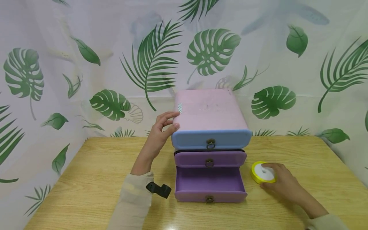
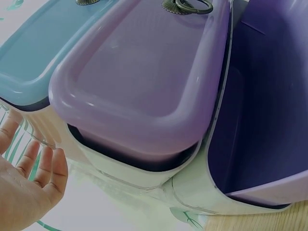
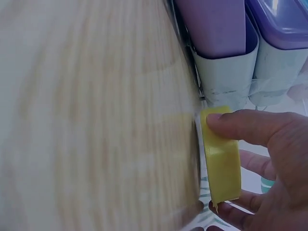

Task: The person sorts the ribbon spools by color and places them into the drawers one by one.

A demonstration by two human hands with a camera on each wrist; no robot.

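A small drawer cabinet with a pink top (image 1: 210, 110) stands at the back middle of the wooden table (image 1: 95, 172). Its blue top drawer (image 1: 211, 139) and purple middle drawer (image 1: 210, 158) are pushed in. The purple bottom drawer (image 1: 210, 183) is pulled out and looks empty. My left hand (image 1: 169, 123) rests with relaxed fingers on the cabinet's top left corner; the left wrist view shows its open palm (image 2: 29, 187) beside the drawers (image 2: 139, 72). My right hand (image 1: 277, 177) grips a yellow ribbon roll (image 1: 258, 174) lying on the table right of the cabinet, thumb (image 3: 245, 126) on its yellow rim (image 3: 222, 163).
A leaf-print curtain (image 1: 86, 64) hangs behind and to both sides of the table. A black camera mount (image 1: 158, 189) sits on my left wrist, close to the open drawer's left side. Bare wood lies left of the cabinet and in front of it.
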